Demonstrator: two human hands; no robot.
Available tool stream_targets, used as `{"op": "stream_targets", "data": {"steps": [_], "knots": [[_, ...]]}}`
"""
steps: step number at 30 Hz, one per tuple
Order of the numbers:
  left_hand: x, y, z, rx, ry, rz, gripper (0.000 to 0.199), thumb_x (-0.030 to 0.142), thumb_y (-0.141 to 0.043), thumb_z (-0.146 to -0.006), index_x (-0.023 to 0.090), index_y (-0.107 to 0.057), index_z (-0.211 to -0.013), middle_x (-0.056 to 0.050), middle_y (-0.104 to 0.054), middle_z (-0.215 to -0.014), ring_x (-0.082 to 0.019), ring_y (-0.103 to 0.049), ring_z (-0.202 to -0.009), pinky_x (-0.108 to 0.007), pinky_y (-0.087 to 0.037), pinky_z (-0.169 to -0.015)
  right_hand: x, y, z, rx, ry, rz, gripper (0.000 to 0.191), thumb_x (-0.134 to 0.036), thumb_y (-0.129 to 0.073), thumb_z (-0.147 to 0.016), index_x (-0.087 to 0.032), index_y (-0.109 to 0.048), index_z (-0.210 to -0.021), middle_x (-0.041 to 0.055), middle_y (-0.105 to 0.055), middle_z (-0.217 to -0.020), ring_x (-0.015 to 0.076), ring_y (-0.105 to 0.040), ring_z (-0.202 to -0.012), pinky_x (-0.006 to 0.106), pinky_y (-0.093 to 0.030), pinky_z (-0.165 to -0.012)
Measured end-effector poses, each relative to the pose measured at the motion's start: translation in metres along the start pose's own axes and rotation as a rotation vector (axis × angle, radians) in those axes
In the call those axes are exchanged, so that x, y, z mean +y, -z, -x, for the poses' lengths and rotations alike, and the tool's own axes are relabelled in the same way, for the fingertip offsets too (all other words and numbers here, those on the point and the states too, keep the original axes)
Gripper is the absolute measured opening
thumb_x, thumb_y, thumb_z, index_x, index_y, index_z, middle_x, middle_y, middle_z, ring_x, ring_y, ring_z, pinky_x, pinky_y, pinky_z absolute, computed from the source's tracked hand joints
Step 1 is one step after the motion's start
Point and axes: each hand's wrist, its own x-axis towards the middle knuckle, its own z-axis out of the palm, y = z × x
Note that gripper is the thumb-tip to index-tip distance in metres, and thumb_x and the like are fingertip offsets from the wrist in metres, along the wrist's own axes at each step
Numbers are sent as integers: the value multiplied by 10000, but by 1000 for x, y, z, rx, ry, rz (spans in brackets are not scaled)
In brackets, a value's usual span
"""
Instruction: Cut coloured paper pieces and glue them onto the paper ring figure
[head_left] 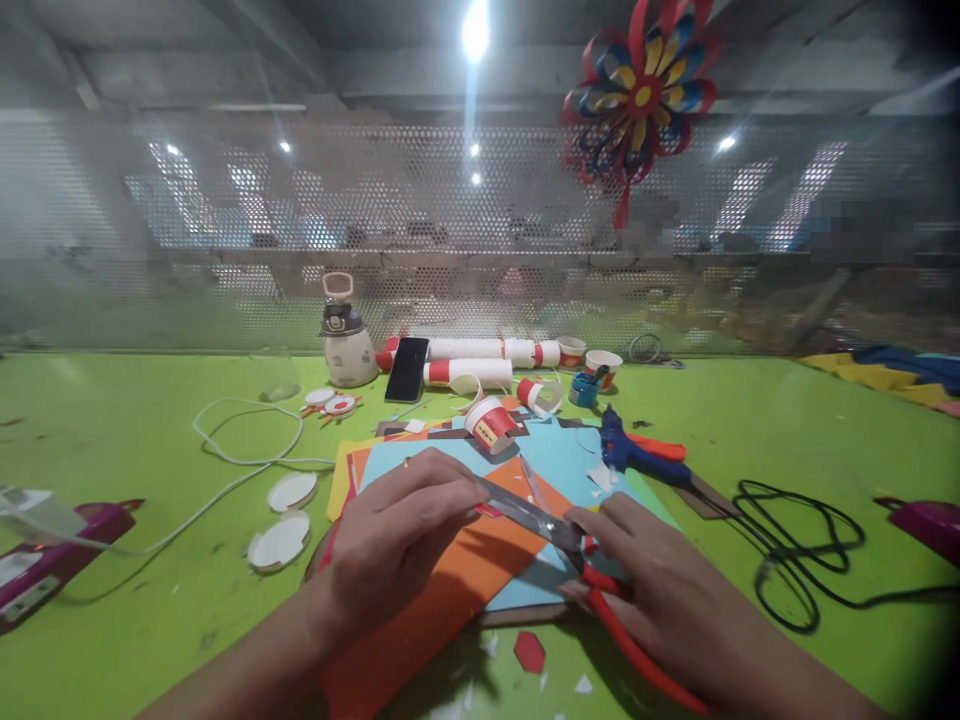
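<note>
My right hand (637, 570) is closed around the red handles of a pair of scissors (536, 520). Their metal blades point left toward my left hand (409, 530), whose fingers are pinched together by the tips. A small red piece (487, 510), perhaps paper, shows at those fingertips, mostly hidden. Orange paper (480, 560) lies beneath both hands, over light blue sheets (405, 455). Just beyond the blades sits a cut red and white paper cup (491, 425) on its side. A red paper hexagon (529, 652) and white scraps lie near the front edge.
A blue glue gun (641, 455) with a coiled black cord (795, 560) is at right. White discs (279, 540) and a purple power strip (67, 560) are at left. Behind stand a bottle (349, 345), phone (407, 370) and stacked cups (469, 374). A paper flower (643, 97) hangs above.
</note>
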Motion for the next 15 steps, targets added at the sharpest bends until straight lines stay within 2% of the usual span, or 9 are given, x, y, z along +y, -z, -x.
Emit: {"op": "stream_targets", "data": {"steps": [8,15], "knots": [[-2,0,4,-9,27,-30,313,2,-524,-839,190,-610,-1074,-62,-655,-874,-163,-629,-837,-293,-543,-684,11,-8,-4,-22,28,70,261,-158,-511,-837,-229,-553,-1084,79,-524,-959,244,-523,-876,347,-404,-692],[0,-1,2,18,-6,-28,289,8,-526,-842,176,-611,-1062,-66,-660,-853,-162,-629,-806,-297,-543,-669,19,-8,-11,-22,50,102,166,-169,-528,-839,-223,-573,-989,64,-549,-907,224,-535,-836,319,-388,-684]]}}
